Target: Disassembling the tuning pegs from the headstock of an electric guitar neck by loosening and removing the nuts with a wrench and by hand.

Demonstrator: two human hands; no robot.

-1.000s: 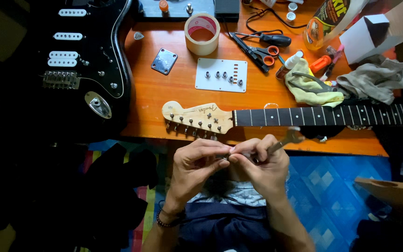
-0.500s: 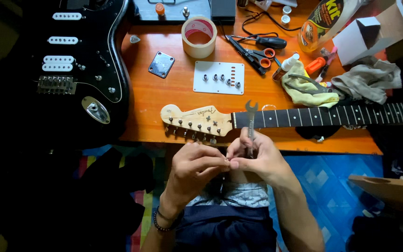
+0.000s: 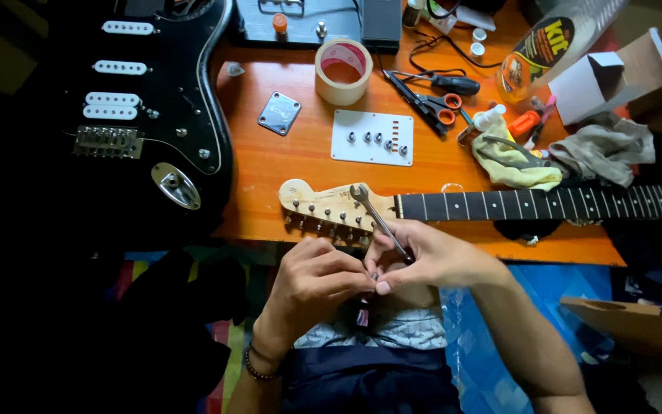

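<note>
On the left the black guitar body (image 3: 128, 115) lies on the orange bench (image 3: 285, 172) with no neck fitted, and its silver neck plate (image 3: 278, 113) and a white cover plate (image 3: 372, 137) lie loose beside it, so by my reading the guitar is apart and reassembly is far from finished. The neck (image 3: 492, 205) lies across the bench's front edge, its tuners in place.

Just below the headstock, the left hand (image 3: 312, 280) pinches a tiny part, too small to identify, grip closed, fingertips meeting the right hand (image 3: 423, 257), which is clamped on a small wrench (image 3: 377, 218).

Further right: a tape roll (image 3: 342, 70), a yellow-and-black bottle (image 3: 549, 46) lying tilted, and an open white carton (image 3: 614, 73) at the far corner.
</note>
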